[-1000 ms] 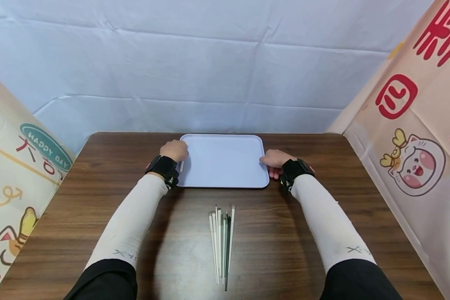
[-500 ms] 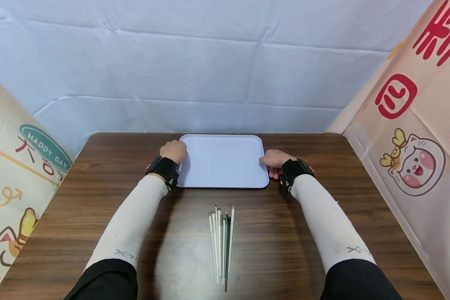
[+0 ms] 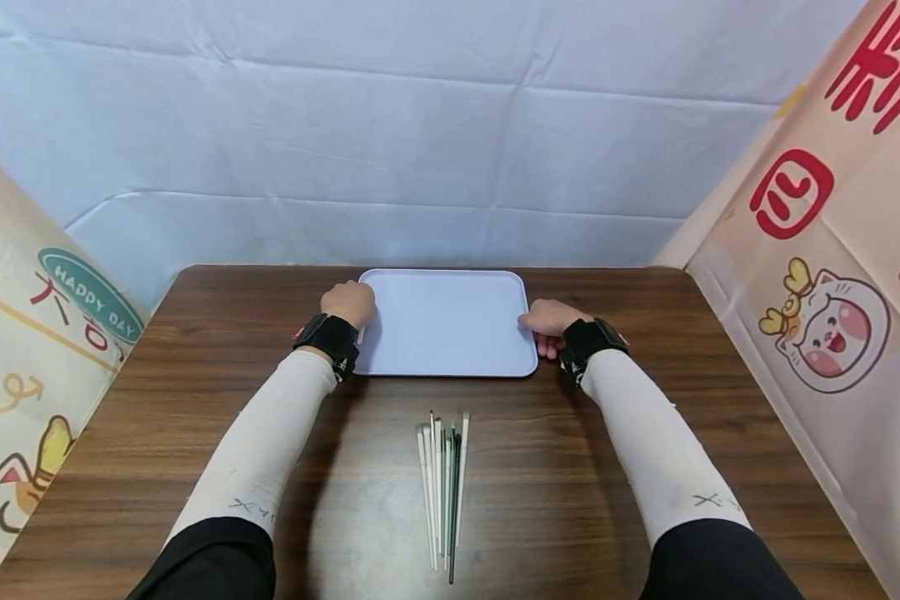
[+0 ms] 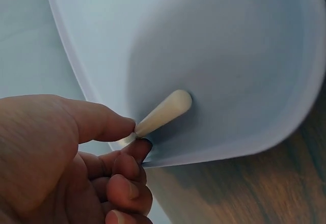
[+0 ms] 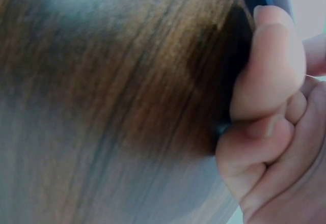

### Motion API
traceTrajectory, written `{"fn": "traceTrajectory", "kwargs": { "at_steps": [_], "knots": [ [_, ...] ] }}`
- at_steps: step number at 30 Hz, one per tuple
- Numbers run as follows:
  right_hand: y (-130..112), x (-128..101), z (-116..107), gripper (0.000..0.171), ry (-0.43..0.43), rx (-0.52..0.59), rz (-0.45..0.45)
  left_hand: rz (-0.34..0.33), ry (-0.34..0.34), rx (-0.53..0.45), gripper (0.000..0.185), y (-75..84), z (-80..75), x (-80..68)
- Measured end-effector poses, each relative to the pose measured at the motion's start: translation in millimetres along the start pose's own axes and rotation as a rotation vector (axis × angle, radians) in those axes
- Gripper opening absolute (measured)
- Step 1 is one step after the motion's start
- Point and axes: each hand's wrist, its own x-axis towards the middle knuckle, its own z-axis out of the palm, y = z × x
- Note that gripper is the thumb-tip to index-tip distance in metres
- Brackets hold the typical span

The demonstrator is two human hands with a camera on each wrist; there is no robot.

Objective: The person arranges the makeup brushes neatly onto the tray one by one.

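A shallow white tray (image 3: 446,325) lies near the table's far edge. At its left side my left hand (image 3: 348,304) pinches a short-looking cream stick (image 4: 165,112) with a rounded end, between thumb and index finger. That end angles over the tray floor, and the fingertips are right at the rim. My right hand (image 3: 551,321) grips the tray's right rim, thumb on top and the other fingers curled beneath; in the right wrist view these curled fingers (image 5: 270,66) sit low by the wood. Several thin paintbrushes (image 3: 442,492), pale and dark green, lie bundled before the tray.
Wood-grain table (image 3: 217,375) spreads around the tray and brushes. A pale cloth backdrop (image 3: 420,150) hangs behind the far edge. Printed cloths with cartoon pictures stand at the left (image 3: 45,350) and right (image 3: 825,317) sides.
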Motion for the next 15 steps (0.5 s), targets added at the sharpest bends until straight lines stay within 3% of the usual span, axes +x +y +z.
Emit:
{"fn": "traceTrajectory", "kwargs": {
  "at_steps": [15],
  "knots": [
    [1.6, 2.2, -1.2, 0.049, -0.005, 0.000, 0.004, -0.005, 0.021, -0.013, 0.030, 1.0, -1.6, -2.8]
  ]
}}
